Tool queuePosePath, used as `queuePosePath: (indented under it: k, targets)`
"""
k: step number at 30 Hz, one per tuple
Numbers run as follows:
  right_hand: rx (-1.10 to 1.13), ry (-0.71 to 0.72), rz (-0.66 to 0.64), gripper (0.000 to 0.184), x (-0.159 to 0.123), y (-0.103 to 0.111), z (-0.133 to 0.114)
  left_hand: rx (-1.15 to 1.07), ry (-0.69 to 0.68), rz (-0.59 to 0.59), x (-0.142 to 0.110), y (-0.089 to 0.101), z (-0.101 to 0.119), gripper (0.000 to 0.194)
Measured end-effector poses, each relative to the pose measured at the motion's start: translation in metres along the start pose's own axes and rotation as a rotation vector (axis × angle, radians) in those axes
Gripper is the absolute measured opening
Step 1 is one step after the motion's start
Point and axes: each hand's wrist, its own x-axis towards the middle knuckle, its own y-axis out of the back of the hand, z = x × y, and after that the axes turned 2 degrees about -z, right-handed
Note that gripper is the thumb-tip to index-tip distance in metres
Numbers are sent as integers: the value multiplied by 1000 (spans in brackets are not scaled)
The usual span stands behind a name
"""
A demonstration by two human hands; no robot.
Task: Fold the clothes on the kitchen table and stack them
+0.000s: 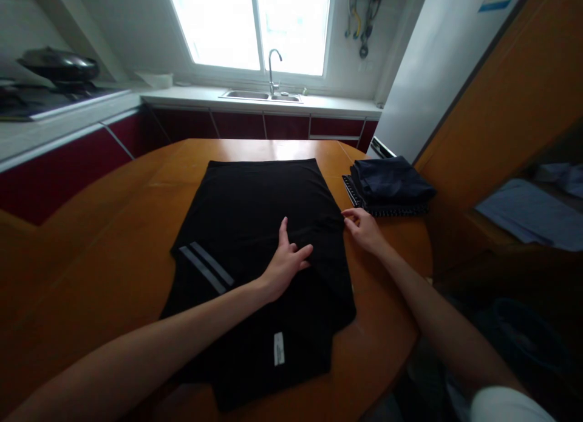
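A black shirt lies spread over the wooden table, with two grey stripes on its left part and a white label near its lower end. Over the middle of the cloth is my left hand, index finger stretched out and the other fingers apart, holding nothing. At the shirt's right edge, my right hand pinches the fabric between thumb and fingers. Just beyond that hand sits a stack of folded dark clothes, the top one navy and a patterned one beneath.
The round wooden table reaches toward a counter with a sink and tap under a bright window. A covered pan stands on the stove at left. To the right are a fridge and a shelf holding light cloth.
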Motion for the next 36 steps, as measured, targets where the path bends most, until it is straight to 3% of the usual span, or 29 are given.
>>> queuePosePath:
  k: [2,5,7,13,17,19,23,25,28,31,33,36]
  targets:
    - [-9,0,6,25,-1,0,0,36,-23,-17,1,2,2,94]
    - [-20,-11,0,22,-2,0,0,115,-7,-35,3,3,5,51]
    - [-29,-19,-3,20,-2,0,1,174,15,-55,2,3,6,38]
    - [-44,2,-30,8,-13,10,-22,311,109,-288,-2,2,-4,52]
    - [-57,129,-135,8,-62,21,-61,483,122,-355,-3,5,-6,66]
    - [-97,123,-217,12,-94,24,-74,520,160,-424,-5,5,-1,70]
    - [-219,92,-271,20,-139,24,-78,624,191,-540,-10,3,14,59]
    - [-264,98,-242,21,-148,22,-73,737,51,-476,-10,2,18,48]
    - [-325,87,-177,24,-155,20,-66,996,-361,-308,-6,5,18,33]
    - [-389,60,-140,19,-164,22,-61,1256,-708,-303,-3,10,10,27]
    - [-391,48,-158,13,-172,27,-60,1370,-787,-380,-2,13,4,30]
    - [-301,37,-261,14,-178,42,-63,1469,-799,-480,-2,14,-3,35]
